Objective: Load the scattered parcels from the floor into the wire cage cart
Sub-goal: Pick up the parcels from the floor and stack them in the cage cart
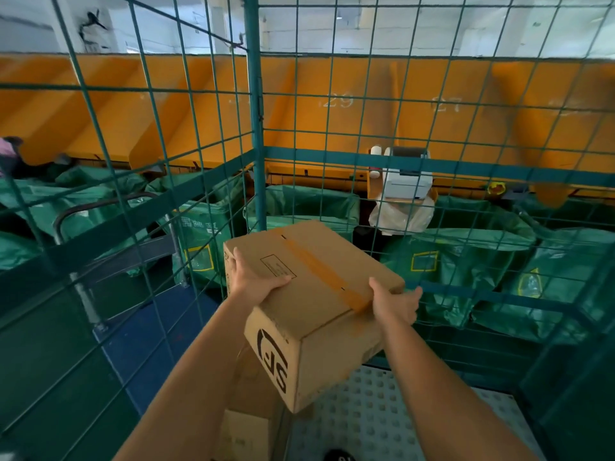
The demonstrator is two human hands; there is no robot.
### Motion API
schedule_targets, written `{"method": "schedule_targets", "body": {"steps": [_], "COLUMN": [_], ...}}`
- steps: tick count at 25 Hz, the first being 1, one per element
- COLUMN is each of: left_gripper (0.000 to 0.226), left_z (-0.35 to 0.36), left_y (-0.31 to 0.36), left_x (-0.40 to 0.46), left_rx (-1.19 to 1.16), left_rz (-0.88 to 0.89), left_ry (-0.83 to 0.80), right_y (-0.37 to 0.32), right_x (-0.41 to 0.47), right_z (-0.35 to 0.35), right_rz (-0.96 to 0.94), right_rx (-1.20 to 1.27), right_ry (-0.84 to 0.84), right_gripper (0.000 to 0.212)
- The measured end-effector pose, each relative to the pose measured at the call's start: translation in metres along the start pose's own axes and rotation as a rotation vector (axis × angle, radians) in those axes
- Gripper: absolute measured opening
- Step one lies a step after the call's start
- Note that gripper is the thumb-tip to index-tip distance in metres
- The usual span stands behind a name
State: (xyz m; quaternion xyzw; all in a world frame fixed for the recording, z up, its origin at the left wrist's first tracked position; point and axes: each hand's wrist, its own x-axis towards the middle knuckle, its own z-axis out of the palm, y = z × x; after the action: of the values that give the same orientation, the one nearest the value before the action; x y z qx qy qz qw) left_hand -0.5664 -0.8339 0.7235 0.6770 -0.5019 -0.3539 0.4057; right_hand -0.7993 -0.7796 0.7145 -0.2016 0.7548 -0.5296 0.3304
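Both hands carry one cardboard box (pixel 312 304) inside the wire cage cart (pixel 256 128): left hand (pixel 253 277) grips the box's left top edge, fingers over the side and thumb lying across the top; right hand (pixel 394 302) presses the opposite right edge near the tape strip, fingers mostly hidden behind the box so exact curl is unclear. Forearms reach out forward and converge on the box, which is tilted, its printed-logo corner lowest, held above the cart's dimpled grey floor (pixel 382 420). Below and left of the box sits another brown carton (pixel 246 424), already in the cart by the look of it. Risk, my read: the hold is just side pressure on a tilted box, so a slip at the right hand would drop the low corner onto the floor panel or the carton beneath; setting it down skewed could also leave it leaning on that carton and waste space. Beyond the box, through the mesh, green sorting bags (pixel 466 261) line up, a label printer (pixel 407 184) on a small stand behind them, then the orange chute wall (pixel 332 104) with faint numbers.
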Motion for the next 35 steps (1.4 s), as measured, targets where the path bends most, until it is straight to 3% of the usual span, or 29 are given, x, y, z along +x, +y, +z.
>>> {"method": "schedule_targets", "body": {"steps": [2,5,10,12,15,17,20,23,29,35], "left_gripper": [0.133,0.084,0.048,0.055,0.071,0.062,0.053,0.053,0.050,0.050], "left_z": [0.001,0.014,0.024,0.030,0.040,0.042,0.051,0.053,0.047,0.063], "left_y": [-0.002,0.006,0.048,0.061,0.067,0.066,0.069,0.075,0.049,-0.003], "left_x": [0.005,-0.002,0.023,0.042,0.079,0.109,0.143,0.169,0.173,0.164], "left_rx": [-0.172,-0.330,-0.110,-0.110,0.226,0.424,0.519,0.548,0.487,0.409], "left_rz": [-0.113,-0.306,-0.065,0.005,0.124,0.194,0.319,0.347,0.409,0.240], "left_ry": [0.043,0.122,-0.034,-0.121,-0.112,-0.057,-0.009,0.039,0.090,0.134], "right_y": [0.003,-0.008,-0.036,-0.040,-0.027,-0.016,-0.009,-0.003,0.019,0.034], "right_x": [0.007,0.015,0.030,0.038,0.051,0.059,0.079,0.082,0.061,0.068], "right_z": [0.002,0.006,0.013,0.022,0.049,0.071,0.099,0.125,0.143,0.137], "right_rz": [-0.043,0.004,-0.113,-0.151,-0.168,-0.151,-0.170,-0.133,-0.090,-0.211], "right_rx": [-0.053,0.069,0.114,0.069,0.120,0.167,0.242,0.265,0.270,0.112], "right_ry": [-0.028,0.002,0.124,0.130,0.090,0.071,0.094,0.108,0.116,0.075], "right_gripper": [0.090,0.069,0.059,0.057,0.047,0.042,0.030,0.021,0.022,0.031]}}
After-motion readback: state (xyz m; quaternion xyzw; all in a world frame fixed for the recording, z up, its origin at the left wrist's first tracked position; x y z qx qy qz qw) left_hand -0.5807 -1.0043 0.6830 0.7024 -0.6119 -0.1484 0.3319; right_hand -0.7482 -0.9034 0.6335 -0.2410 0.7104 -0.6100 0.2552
